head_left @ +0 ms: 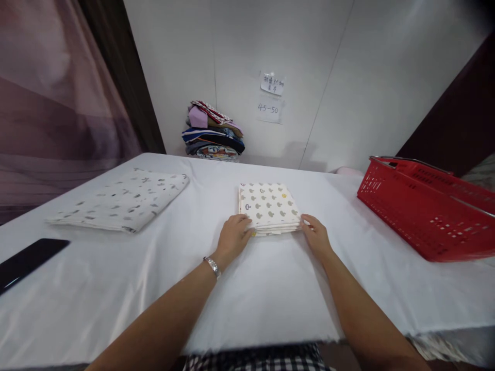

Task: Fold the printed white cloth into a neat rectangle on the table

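Observation:
A folded white cloth (270, 202) printed with grey-green mushroom-like shapes lies flat near the middle of the table, its layered folds facing me. My left hand (234, 236) grips its near left corner, thumb below and fingers on top. At the near right corner, my right hand (316, 235) pinches the edge between thumb and fingers. Further left rests another folded white cloth (127, 198) with dark scattered marks, touched by neither hand.
On the right stands a red perforated basket (429, 211) with a metal handle. A black phone (31, 262) lies at the left edge. Behind the table is a stack of folded fabrics (213, 131) against the wall, with paper notes (270, 98) above. White cloth (255, 309) covers the table.

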A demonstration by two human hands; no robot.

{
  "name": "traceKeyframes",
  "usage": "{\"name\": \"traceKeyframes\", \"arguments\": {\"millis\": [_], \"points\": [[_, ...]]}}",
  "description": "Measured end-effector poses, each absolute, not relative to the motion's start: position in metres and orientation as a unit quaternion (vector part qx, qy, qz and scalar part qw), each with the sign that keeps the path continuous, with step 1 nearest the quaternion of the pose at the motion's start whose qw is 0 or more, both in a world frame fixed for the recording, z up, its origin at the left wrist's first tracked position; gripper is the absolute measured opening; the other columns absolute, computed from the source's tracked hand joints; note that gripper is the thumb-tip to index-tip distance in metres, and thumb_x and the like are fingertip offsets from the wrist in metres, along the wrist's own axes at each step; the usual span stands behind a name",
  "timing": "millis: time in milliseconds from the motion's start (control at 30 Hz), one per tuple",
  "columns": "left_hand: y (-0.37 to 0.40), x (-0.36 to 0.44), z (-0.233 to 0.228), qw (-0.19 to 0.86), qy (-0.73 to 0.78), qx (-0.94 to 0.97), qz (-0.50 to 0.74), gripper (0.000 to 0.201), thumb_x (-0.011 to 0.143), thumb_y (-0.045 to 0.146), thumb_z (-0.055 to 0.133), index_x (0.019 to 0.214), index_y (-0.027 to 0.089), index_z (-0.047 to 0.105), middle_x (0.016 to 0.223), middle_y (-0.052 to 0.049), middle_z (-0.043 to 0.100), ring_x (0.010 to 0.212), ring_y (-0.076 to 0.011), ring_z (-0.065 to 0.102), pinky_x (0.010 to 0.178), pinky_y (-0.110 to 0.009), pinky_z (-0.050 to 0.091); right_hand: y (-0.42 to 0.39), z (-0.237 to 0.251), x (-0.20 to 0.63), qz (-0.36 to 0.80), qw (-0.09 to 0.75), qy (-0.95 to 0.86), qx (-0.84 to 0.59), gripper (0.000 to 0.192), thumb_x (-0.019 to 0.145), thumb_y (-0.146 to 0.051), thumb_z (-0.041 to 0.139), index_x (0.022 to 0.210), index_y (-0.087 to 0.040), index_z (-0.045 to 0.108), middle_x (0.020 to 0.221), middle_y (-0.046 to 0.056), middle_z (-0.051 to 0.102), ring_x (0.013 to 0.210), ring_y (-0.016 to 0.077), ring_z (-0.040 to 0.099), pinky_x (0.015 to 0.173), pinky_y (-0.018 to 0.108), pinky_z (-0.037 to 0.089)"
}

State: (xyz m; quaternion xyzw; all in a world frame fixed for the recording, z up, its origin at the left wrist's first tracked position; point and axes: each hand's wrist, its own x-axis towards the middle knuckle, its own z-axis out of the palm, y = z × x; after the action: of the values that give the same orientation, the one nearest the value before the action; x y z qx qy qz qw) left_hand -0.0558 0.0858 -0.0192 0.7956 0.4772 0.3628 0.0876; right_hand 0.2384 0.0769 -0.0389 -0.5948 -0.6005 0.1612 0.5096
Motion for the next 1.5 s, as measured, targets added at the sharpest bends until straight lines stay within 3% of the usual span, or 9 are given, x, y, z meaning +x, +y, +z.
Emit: {"name": "traceKeyframes", "arguments": {"millis": [333,567,800,900,1100,1333,1500], "points": [[0.089,-0.057,-0.021,0.104,0.473,0.802,0.35,0.022,0.085,0.027,0.05,0.102,0.022,0.063,0.108,-0.005,0.059,0.101,-0.021,0.052,0.087,-0.037,0.045,0.083,-0.043,0.247,0.248,0.523,-0.554,-0.598,0.031,0.075,-0.035,0.054,0.097,-0.018,0.068,0.101,0.007,0.065,0.08,0.019,0.058,0.064,0.031,0.048],[0.087,-0.055,-0.019,0.105,0.483,0.798,0.345,0.025,0.085,0.029,0.048,0.103,0.021,0.063,0.109,-0.006,0.058,0.104,-0.0218,0.051,0.089,-0.037,0.045,0.086,-0.045,0.252,0.234,0.488,-0.601,-0.588,0.032,0.075,-0.037,0.058,0.102,-0.022,0.066,0.109,0.006,0.06,0.088,0.0191,0.057,0.073,0.033,0.046],[0.087,-0.056,-0.018,0.094,0.484,0.804,0.333,0.024,0.086,0.029,0.047,0.103,0.021,0.062,0.11,-0.005,0.058,0.104,-0.0219,0.051,0.087,-0.036,0.046,0.085,-0.031,0.249,0.116,0.45,-0.65,-0.601,0.024,0.083,-0.029,0.043,0.084,-0.02,0.065,0.085,0.004,0.061,0.081,0.0183,0.055,0.073,0.032,0.043],[0.087,-0.056,-0.018,0.089,0.488,0.806,0.323,0.024,0.086,0.029,0.047,0.103,0.021,0.062,0.109,-0.005,0.059,0.102,-0.0219,0.051,0.086,-0.037,0.046,0.078,-0.025,0.251,0.056,0.446,-0.65,-0.612,0.023,0.084,-0.027,0.041,0.085,-0.02,0.062,0.085,0.004,0.06,0.081,0.0182,0.055,0.073,0.031,0.041],[0.087,-0.057,-0.019,0.092,0.489,0.807,0.319,0.023,0.087,0.029,0.046,0.102,0.021,0.062,0.11,-0.004,0.059,0.103,-0.0217,0.052,0.086,-0.037,0.047,0.068,-0.023,0.249,0.109,0.405,-0.675,-0.607,0.021,0.084,-0.027,0.042,0.082,-0.022,0.062,0.084,0.002,0.06,0.076,0.016,0.054,0.067,0.028,0.041],[0.086,-0.057,-0.018,0.099,0.491,0.803,0.323,0.022,0.087,0.028,0.046,0.101,0.022,0.062,0.11,-0.003,0.058,0.104,-0.0213,0.051,0.085,-0.036,0.048,0.068,-0.023,0.248,0.121,0.382,-0.692,-0.6,0.029,0.078,-0.035,0.055,0.104,-0.024,0.06,0.1,0.004,0.059,0.079,0.0167,0.055,0.06,0.027,0.043],[0.086,-0.056,-0.018,0.094,0.491,0.803,0.325,0.022,0.087,0.028,0.046,0.101,0.023,0.062,0.11,-0.003,0.059,0.104,-0.0213,0.051,0.084,-0.035,0.048,0.065,-0.019,0.244,0.098,0.372,-0.69,-0.613,0.02,0.083,-0.031,0.047,0.092,-0.023,0.062,0.09,0.002,0.06,0.075,0.0147,0.055,0.066,0.027,0.042]]}}
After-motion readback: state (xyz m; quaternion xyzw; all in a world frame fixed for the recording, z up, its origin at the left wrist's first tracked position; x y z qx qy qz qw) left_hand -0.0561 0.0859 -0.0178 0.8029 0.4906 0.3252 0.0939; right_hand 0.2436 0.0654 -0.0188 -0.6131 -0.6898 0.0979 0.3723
